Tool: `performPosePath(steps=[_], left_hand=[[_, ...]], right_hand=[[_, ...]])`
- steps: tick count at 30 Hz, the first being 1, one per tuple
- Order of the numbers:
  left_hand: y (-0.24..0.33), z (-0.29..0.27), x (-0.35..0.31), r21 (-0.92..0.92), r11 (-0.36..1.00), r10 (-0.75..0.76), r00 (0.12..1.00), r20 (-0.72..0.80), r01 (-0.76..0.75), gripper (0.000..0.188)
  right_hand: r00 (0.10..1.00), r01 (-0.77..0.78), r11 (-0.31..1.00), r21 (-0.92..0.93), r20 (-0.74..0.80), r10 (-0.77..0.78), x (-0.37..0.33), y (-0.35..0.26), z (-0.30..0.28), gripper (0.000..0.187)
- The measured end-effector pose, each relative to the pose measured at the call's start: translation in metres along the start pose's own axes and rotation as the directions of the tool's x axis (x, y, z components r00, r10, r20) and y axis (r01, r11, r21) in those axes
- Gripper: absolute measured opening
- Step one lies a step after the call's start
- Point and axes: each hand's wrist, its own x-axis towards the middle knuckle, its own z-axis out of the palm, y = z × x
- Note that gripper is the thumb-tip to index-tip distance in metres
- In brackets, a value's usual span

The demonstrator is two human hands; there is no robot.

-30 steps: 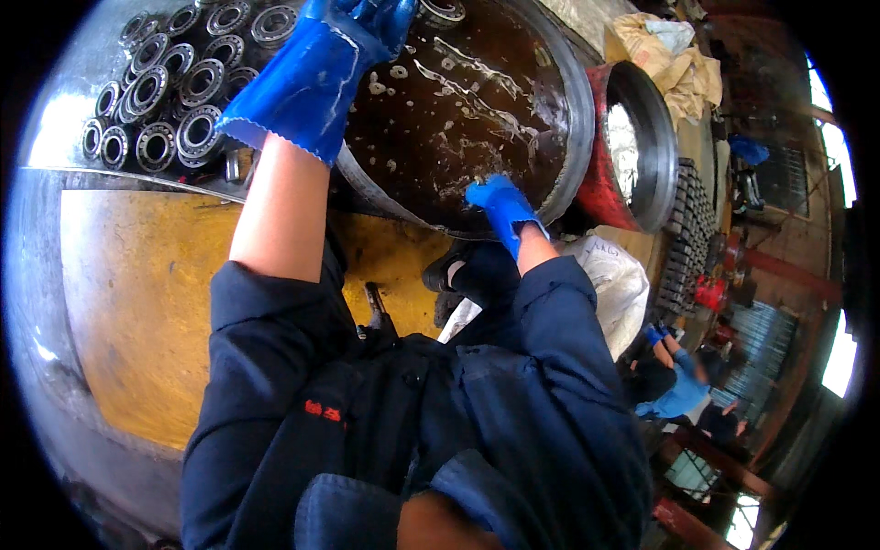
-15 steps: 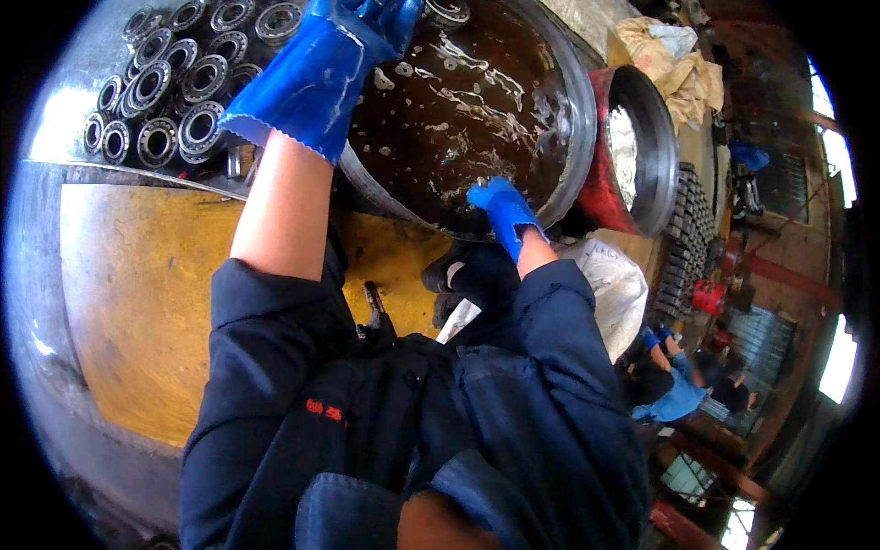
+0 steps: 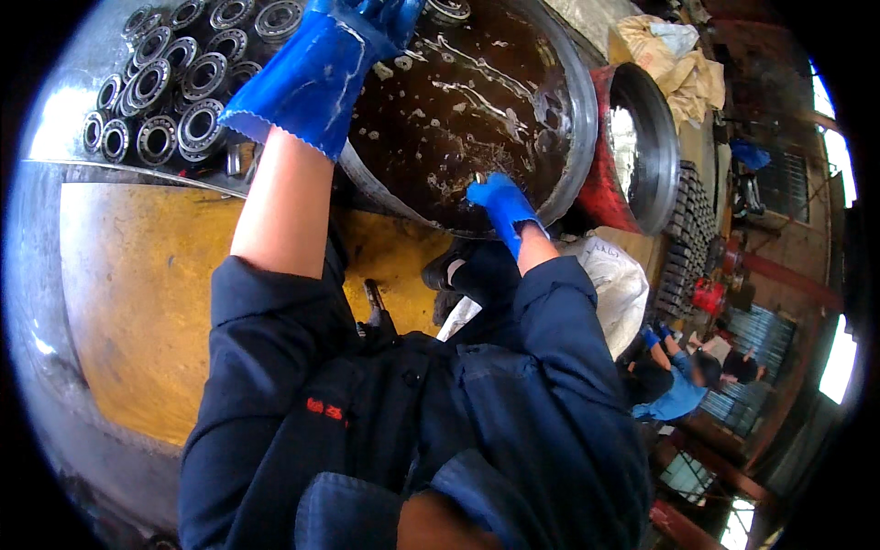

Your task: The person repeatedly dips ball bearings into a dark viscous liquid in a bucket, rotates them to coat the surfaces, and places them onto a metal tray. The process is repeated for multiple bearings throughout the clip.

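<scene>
Bearing (image 3: 449, 16) lies just right of left hand (image 3: 371, 26) | right hand (image 3: 497, 197) farther off | both grips: can't make out (too little shows)

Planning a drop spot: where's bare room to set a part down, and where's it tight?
Bare: yellow sheet's left part, between table and left sleeve; table strip left of the bearings. Passable: over the liquid between left hand and right hand. Crowded: among the bearings; right of the drum, where red drum and sack sit.
</scene>
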Motion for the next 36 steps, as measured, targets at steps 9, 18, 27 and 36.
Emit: performPosePath(steps=[9, 18, 27, 36], left_hand=[[0.003, 0.011, -0.002, 0.01, 0.999, -0.05, 0.976, -0.212, 0.053, 0.041], [0.017, -0.001, 0.003, -0.075, 0.997, -0.008, 0.995, -0.095, 0.001, 0.048], [-0.018, 0.052, 0.005, -0.118, 0.964, -0.245, 0.969, -0.027, 0.24, 0.054], [0.0, 0.022, 0.007, 0.064, 0.975, -0.207, 0.973, -0.098, 0.214, 0.039]], right_hand=[[0.915, 0.402, 0.736, -0.545, 0.269, -0.301, -0.021, -0.055, -0.042, 0.034], [0.995, -0.031, 0.999, -0.032, -0.091, 0.028, -0.018, -0.045, 0.002, 0.031], [0.987, 0.025, 0.999, 0.028, -0.161, -0.02, 0.004, 0.029, 0.008, 0.036], [0.942, 0.335, 0.75, -0.57, 0.207, -0.264, -0.024, -0.059, -0.037, 0.03]])
